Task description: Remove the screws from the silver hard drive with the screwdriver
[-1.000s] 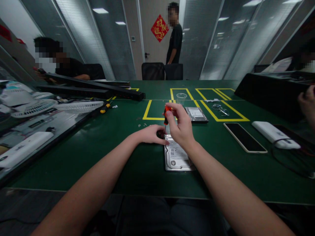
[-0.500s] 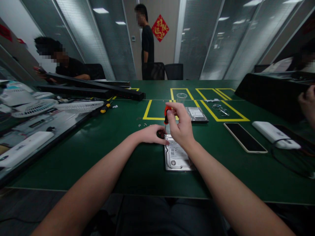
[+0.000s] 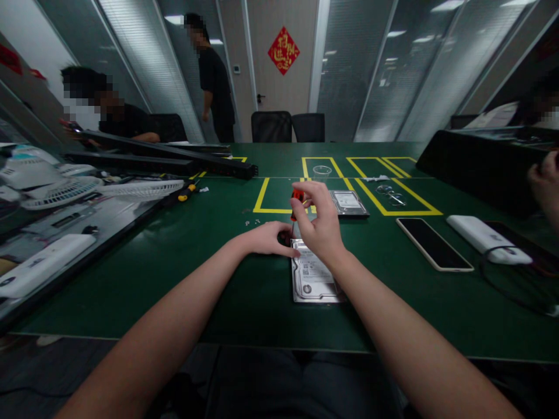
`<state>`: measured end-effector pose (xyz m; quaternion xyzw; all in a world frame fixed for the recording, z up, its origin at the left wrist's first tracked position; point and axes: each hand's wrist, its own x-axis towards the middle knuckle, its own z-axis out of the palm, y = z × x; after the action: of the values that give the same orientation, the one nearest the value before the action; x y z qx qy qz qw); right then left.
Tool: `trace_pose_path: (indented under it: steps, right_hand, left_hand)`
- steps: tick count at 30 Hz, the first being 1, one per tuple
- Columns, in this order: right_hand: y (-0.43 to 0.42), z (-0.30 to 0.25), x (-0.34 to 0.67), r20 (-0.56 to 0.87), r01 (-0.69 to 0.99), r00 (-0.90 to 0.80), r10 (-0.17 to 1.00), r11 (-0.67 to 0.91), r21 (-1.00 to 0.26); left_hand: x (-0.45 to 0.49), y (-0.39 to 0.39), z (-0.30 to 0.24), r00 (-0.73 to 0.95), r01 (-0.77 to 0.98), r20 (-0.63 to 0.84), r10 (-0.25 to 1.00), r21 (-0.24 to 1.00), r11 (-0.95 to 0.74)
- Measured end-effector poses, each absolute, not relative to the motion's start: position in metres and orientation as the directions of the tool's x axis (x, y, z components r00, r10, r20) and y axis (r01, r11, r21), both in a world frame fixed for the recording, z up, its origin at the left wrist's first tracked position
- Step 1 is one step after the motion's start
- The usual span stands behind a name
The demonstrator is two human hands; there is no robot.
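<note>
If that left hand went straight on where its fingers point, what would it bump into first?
Probably the thin shaft of the screwdriver, just ahead of the left hand by the corner of the near hard drive. Depth is unclear here, so its fingers may already touch it.

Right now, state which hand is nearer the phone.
Right. The right hand holds a screwdriver left of the phone; the left hand is farther left, at the front hard drive.

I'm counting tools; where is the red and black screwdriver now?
In the head view, the screwdriver is near the centre, roughly upright in the right hand, shaft pointing down at the far left corner of the nearer hard drive.
</note>
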<state>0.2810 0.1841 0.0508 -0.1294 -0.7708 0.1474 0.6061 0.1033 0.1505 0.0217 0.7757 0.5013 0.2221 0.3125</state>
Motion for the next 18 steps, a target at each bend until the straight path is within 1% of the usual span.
trace_pose_path:
  steps: [5,11,18]
  right_hand:
    - [0.1830,0.0516,0.2816,0.894,0.005,-0.244,0.375,0.923,-0.386]
    - [0.1814,0.0486,0.2823,0.857,0.001,-0.286,0.428,0.895,-0.447]
    - [0.1822,0.0484,0.2818,0.869,-0.015,-0.281,0.407,0.903,-0.428]
  left_hand:
    - [0.1038,0.1498,0.0242,0.402,0.658,0.013,0.916,0.691,-0.299]
    - [0.1037,0.1502,0.0250,0.394,0.688,-0.007,0.919,0.665,-0.290]
    - [0.1028,0.1506,0.0239,0.389,0.690,-0.007,0.921,0.665,-0.286]
